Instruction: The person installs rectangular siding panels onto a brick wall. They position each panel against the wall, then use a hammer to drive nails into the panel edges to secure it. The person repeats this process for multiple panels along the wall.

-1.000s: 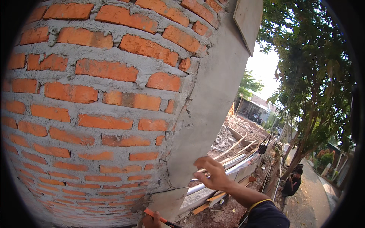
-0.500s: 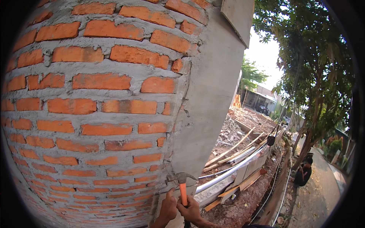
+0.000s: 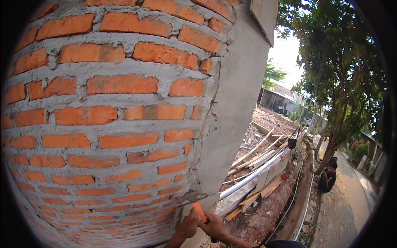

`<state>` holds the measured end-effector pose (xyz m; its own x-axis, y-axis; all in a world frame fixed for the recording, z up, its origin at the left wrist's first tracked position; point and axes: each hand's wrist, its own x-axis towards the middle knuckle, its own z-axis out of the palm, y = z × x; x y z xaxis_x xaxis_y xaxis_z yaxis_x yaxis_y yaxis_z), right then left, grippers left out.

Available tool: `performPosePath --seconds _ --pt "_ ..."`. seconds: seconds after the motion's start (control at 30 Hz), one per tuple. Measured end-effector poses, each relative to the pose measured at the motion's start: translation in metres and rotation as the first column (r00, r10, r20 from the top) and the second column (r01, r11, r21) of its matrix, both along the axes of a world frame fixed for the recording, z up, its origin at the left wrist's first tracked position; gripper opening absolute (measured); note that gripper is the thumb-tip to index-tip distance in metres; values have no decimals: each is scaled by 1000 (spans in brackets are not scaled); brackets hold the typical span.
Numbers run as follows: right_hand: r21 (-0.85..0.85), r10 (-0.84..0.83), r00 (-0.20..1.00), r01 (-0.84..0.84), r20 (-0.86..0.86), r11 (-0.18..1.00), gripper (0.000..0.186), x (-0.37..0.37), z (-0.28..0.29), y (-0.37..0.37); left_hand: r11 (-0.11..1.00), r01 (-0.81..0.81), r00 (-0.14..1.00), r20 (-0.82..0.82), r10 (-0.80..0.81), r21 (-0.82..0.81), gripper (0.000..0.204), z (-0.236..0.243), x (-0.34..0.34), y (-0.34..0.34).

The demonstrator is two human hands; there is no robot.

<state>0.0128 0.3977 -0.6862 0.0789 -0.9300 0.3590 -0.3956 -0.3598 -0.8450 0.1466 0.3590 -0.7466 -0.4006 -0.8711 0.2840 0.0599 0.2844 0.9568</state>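
One brick wall [image 3: 124,84], one hammer [image 3: 199,209]

Wall fills 9 o'clock. Grey plaster strip [image 3: 231,107] runs from 1 o'clock down to 6. Hammer at 6 o'clock, head near strip's lower end; contact cannot be told. Right hand [image 3: 214,226]: fingers clamped on orange handle. Left hand [image 3: 189,224]: just beside handle, fingers curled; cannot tell whether gripping anything.

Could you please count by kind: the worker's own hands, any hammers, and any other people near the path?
Own hands: 2 (left hand, right hand)
Orange-handled hammer: 1
Other person in dark clothes: 1
Total: 4
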Motion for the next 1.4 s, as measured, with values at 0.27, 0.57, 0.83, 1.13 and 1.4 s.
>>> performPosePath --seconds 0.27,0.57,0.83,1.13,1.4 --pt "109 -79 993 69 88 992 20 4 7 5 989 21 946 -324 28 146 60 13 4 26" --pt "8 -10 906 7 422 1000 25 0 33 -4 948 -310 935 -207 289 -77 27 47 9 22" --pt "-502 83 950 85 302 861 25 -42 206 -79 547 -563 824 -362 437 -620 28 226 9 -29" --pt "-779 -211 964 254 159 574 30 -72 506 -133 -567 -407 467 -697 544 -716 15 563 -46 -116" --pt "-906 -575 816 203 -54 372 29 -77 545 -173 -592 -211 106 -621 777 -777 21 683 -17 -158"
